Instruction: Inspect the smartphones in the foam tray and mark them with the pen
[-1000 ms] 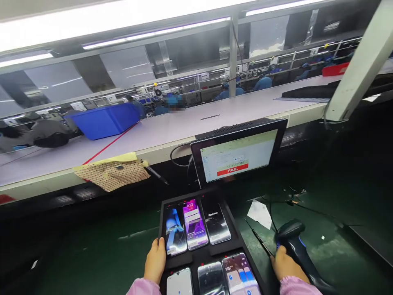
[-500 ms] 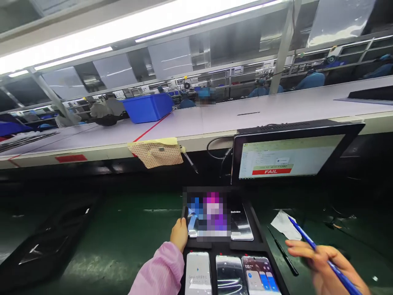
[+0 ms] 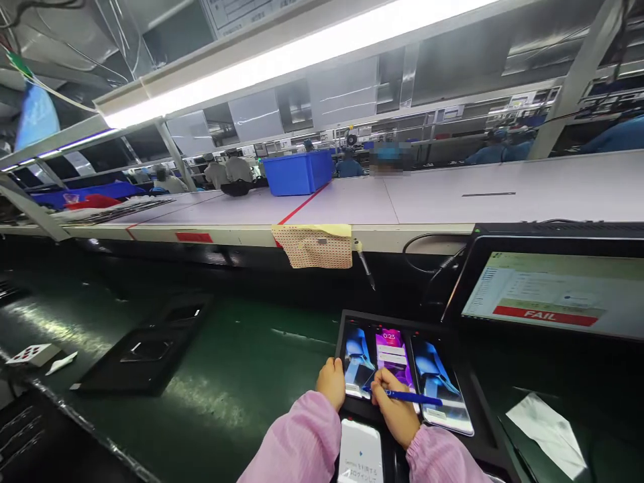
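Note:
A black tray (image 3: 453, 342) holds several smartphones in cut-out slots. My left hand (image 3: 331, 384) is closed around the tray's left edge. In my right hand (image 3: 395, 406) is a blue pen (image 3: 417, 398), pinched between the fingers. Its working end is over the lower part of the left phone (image 3: 356, 352); whether it touches the glass I cannot tell. The middle phone (image 3: 391, 345) shows a purple lock screen, partly behind my right hand. The right phone (image 3: 439, 382) shows blue wallpaper. A phone with a white screen (image 3: 359, 453) lies in front; my right forearm hides other front slots.
A monitor (image 3: 553, 288) showing FAIL stands at the right. White paper (image 3: 547, 429) and a thin dark tool lie right of the tray. Another black tray (image 3: 145, 355) is on the green bench at left. A blue bin (image 3: 296, 173) sits on the shelf beyond; people work behind.
My right hand has moved left with the pen, from beside the tray to over the left phone. The right phone's logo screen has become blue wallpaper. My view has turned left.

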The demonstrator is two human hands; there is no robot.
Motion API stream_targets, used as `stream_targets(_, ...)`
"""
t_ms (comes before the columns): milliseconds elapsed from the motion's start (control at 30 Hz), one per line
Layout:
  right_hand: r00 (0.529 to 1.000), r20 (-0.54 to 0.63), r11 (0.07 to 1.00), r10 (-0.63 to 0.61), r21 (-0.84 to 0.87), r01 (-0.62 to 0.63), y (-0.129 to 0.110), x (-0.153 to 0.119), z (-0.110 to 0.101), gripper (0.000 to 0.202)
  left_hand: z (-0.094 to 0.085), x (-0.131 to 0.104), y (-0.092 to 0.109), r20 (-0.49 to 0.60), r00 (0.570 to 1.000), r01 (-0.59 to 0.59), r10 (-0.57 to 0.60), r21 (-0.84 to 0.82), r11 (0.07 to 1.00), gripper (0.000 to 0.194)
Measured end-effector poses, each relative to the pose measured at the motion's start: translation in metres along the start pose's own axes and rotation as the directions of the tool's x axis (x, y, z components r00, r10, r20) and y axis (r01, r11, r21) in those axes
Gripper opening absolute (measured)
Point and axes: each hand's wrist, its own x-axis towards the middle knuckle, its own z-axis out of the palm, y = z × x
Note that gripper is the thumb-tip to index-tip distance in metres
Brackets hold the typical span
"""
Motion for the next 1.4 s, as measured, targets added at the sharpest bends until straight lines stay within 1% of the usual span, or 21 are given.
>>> stream_targets(100,0.999,0.047,0.996,-0.012,-0.085,0.016,0.005,-0.002,0.002,0.016,0.0,-0.003,0.003,-0.01,1.0,0.009,-0.009,0.03,1.0,0.033)
stream_targets(200,0.998,0.066,0.993,-0.014,-0.118,0.022,0.005,-0.002,0.004,0.017,-0.001,-0.006,0.004,-0.009,1.0,0.008,-0.008,0.049,0.999,0.033)
stream_targets(333,0.998,0.068,0.995,-0.014,-0.098,0.021,0.005,0.0,0.008,0.016,0.0,-0.005,0.004,-0.004,1.0,0.011,-0.011,0.056,0.998,0.033)
stream_targets(433,0.999,0.05,0.999,0.019,-0.032,-0.017,0.005,0.001,0.007,0.018,0.0,-0.003,0.003,-0.001,1.0,0.019,-0.019,0.055,0.998,0.033)
stream_targets(533,0.997,-0.043,0.997,0.063,0.047,-0.061,-0.001,0.001,-0.006,0.02,0.0,-0.001,0.001,0.004,1.0,0.019,-0.02,0.046,0.999,0.034)
stream_targets(633,0.987,-0.143,0.996,0.072,0.06,-0.064,-0.008,-0.003,-0.031,0.024,0.0,-0.001,0.001,0.012,1.0,0.015,-0.015,0.037,0.999,0.036)
stream_targets(700,0.979,-0.19,0.998,0.069,0.01,-0.069,-0.009,-0.006,-0.048,0.028,-0.001,0.0,0.002,0.016,1.0,0.018,-0.018,0.038,0.999,0.037)
stream_targets(767,0.971,-0.235,0.995,0.052,-0.068,-0.07,-0.005,-0.01,-0.06,0.03,-0.002,0.0,0.003,0.017,1.0,0.022,-0.023,0.045,0.999,0.037)
stream_targets(867,0.962,-0.274,0.984,0.013,-0.168,-0.062,0.006,-0.012,-0.065,0.033,-0.003,0.0,0.005,0.017,0.999,0.029,-0.03,0.057,0.998,0.038)
stream_targets(933,0.965,-0.261,0.978,-0.007,-0.204,-0.048,0.014,-0.012,-0.063,0.032,-0.003,0.0,0.006,0.019,0.999,0.031,-0.032,0.066,0.997,0.038)
stream_targets(1033,0.979,-0.198,0.971,-0.044,-0.239,-0.004,0.021,-0.009,-0.057,0.031,-0.004,0.0,0.006,0.019,0.999,0.03,-0.031,0.081,0.996,0.039)
stream_targets(1167,0.988,-0.129,0.961,-0.083,-0.274,0.045,0.023,-0.006,-0.051,0.03,-0.004,0.001,0.006,0.013,0.999,0.028,-0.029,0.113,0.993,0.038)
stream_targets(1267,0.992,-0.098,0.96,-0.083,-0.276,0.053,0.024,-0.004,-0.051,0.028,-0.005,0.001,0.007,0.006,1.0,0.023,-0.024,0.14,0.99,0.037)
stream_targets(1333,0.991,-0.117,0.964,-0.06,-0.264,0.027,0.023,-0.005,-0.054,0.028,-0.005,0.001,0.008,0.004,1.0,0.019,-0.02,0.154,0.988,0.037)
stream_targets(1400,0.982,-0.184,0.967,-0.033,-0.253,-0.015,0.022,-0.008,-0.06,0.03,-0.006,0.001,0.009,0.005,1.0,0.019,-0.02,0.164,0.986,0.037)
